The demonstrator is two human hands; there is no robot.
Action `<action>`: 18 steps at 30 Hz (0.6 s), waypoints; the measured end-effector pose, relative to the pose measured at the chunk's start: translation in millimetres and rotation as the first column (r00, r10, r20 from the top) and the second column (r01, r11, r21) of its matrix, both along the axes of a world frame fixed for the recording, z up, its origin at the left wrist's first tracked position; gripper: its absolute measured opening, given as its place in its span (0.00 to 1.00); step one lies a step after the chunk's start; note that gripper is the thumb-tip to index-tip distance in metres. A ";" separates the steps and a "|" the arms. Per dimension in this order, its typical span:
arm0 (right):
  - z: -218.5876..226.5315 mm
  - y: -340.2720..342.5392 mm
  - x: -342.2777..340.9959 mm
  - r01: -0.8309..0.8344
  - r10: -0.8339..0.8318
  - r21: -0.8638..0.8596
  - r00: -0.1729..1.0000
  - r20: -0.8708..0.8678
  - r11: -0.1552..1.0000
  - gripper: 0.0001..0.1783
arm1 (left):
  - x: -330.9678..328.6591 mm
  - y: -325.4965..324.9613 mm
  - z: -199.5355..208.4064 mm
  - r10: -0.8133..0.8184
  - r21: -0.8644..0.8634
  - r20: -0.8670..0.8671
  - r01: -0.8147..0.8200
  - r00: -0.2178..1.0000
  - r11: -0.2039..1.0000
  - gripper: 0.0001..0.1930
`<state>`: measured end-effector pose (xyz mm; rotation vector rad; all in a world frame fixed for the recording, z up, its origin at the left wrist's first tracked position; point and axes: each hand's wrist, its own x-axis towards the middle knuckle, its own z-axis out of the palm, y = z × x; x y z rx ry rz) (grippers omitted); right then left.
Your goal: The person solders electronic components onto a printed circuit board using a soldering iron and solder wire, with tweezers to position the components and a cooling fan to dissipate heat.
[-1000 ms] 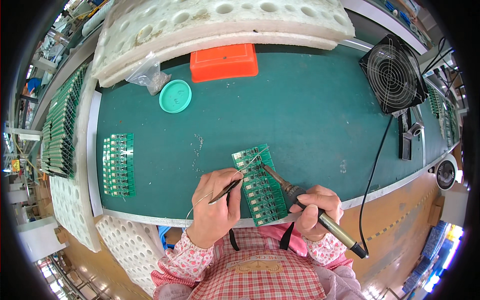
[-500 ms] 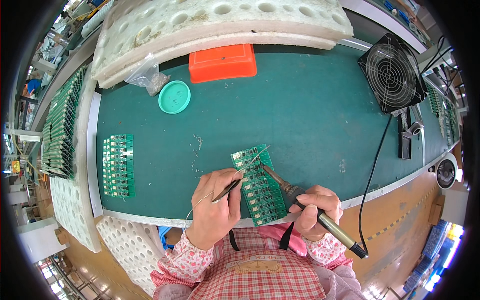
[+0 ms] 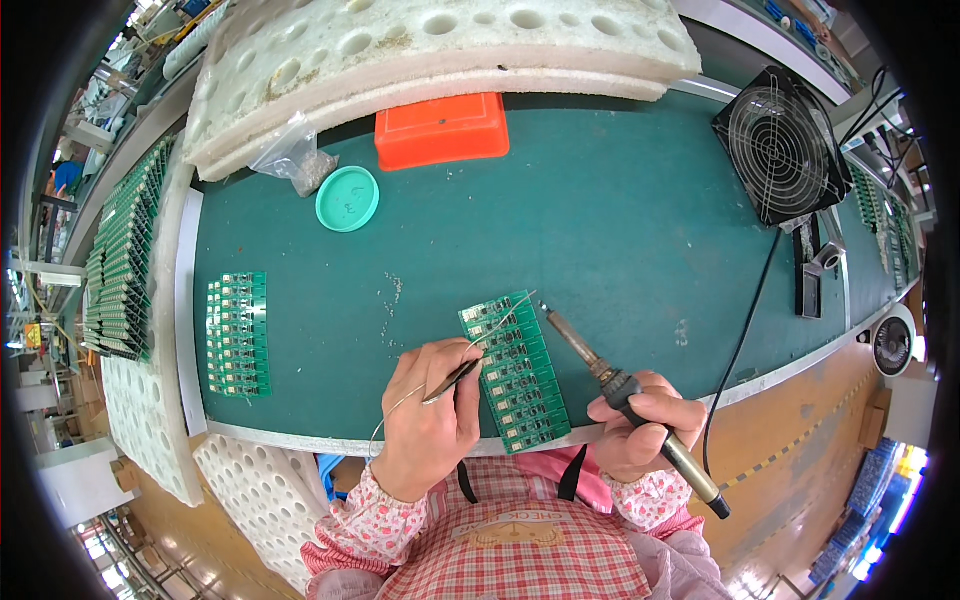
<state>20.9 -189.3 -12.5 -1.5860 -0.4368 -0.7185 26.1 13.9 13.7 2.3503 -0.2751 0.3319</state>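
Observation:
A green circuit board panel (image 3: 518, 385) lies slightly tilted at the bench's front edge, with rows of small dark and pale parts on it. Closed at its left side, my left hand (image 3: 425, 410) grips dark tweezers (image 3: 452, 382) together with a thin solder wire (image 3: 505, 322). The wire crosses the panel's top end and loops back behind the hand. In my right hand (image 3: 648, 425), fingers wrapped round the handle, is a soldering iron (image 3: 622, 388). Its tip is apart from the panel, just beyond the upper right corner, close to the wire's end.
More panels (image 3: 238, 335) lie at left. A turquoise lid (image 3: 347, 199), clear bag (image 3: 293, 155) and orange bin (image 3: 442, 132) stand before white foam (image 3: 430, 60). At right are a black fan (image 3: 783, 148) and iron holder (image 3: 810, 275); the iron's cord (image 3: 742, 345) hangs across the bench edge.
My right hand has shifted right, lifting the iron's tip away from the panel's parts to beyond its upper right corner. The left hand, tweezers and wire stay nearly where they were.

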 end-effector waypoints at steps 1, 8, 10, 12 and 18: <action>0.6 -0.3 -0.4 -0.007 0.007 0.013 1.000 -0.010 1.000 0.19 | 0.0 0.0 0.4 0.000 0.000 0.000 0.000 1.000 1.000 0.11; 2.3 -0.2 4.0 -0.071 0.071 0.007 0.997 -0.007 0.997 0.21 | 0.0 0.6 1.3 -0.004 0.012 -0.005 0.004 1.000 1.000 0.10; 1.3 -1.0 5.0 -0.079 0.079 -0.003 0.997 -0.002 0.997 0.22 | 0.0 0.5 1.3 -0.004 0.019 -0.009 0.004 1.000 1.000 0.10; 1.1 -1.1 5.5 -0.088 0.088 -0.012 0.996 0.004 0.996 0.22 | 0.1 0.3 0.8 -0.004 0.012 -0.004 0.004 1.000 1.000 0.10; 1.5 0.7 6.5 -0.078 0.078 -0.010 0.997 0.011 0.997 0.23 | 0.5 0.3 0.3 -0.002 0.014 0.006 0.002 1.000 1.000 0.10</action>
